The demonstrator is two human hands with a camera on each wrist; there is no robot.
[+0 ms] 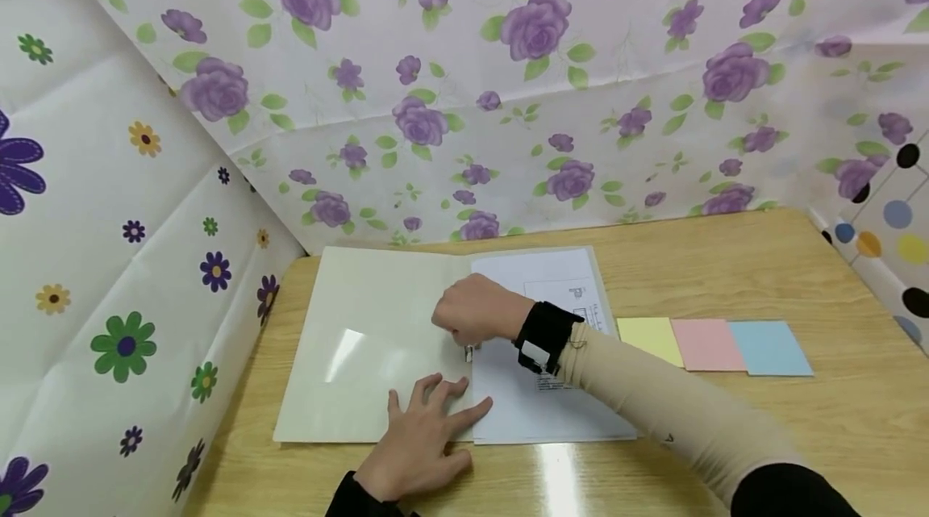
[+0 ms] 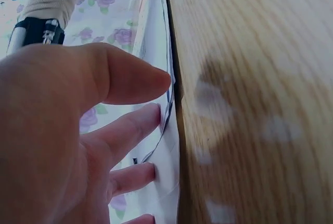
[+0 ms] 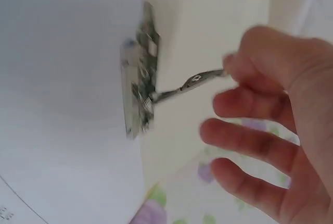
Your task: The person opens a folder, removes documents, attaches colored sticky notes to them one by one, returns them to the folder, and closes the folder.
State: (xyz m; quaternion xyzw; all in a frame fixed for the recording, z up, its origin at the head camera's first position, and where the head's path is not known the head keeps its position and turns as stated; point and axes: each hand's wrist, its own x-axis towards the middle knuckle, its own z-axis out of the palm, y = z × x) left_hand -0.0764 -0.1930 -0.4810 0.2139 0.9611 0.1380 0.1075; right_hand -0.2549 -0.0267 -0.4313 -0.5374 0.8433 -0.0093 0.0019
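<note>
An off-white file folder (image 1: 363,283) lies spread on the table, with printed white sheets (image 1: 508,404) on its right side. At the fold sits a metal lever clip (image 3: 138,86), mostly hidden by the hand in the head view. My right hand (image 1: 482,309) pinches the end of its raised lever (image 3: 197,79) between thumb and index finger. The other fingers of that hand are loosely bent beside it. My left hand (image 1: 424,440) has its fingers spread, with fingertips on the folder and sheets near the lower end of the fold.
Yellow (image 1: 649,339), pink (image 1: 710,343) and blue (image 1: 771,348) paper squares lie in a row right of the folder. The wood-grain table (image 1: 856,420) is bordered by a flowered cloth (image 1: 508,97) at the back and another cloth (image 1: 87,259) at the left.
</note>
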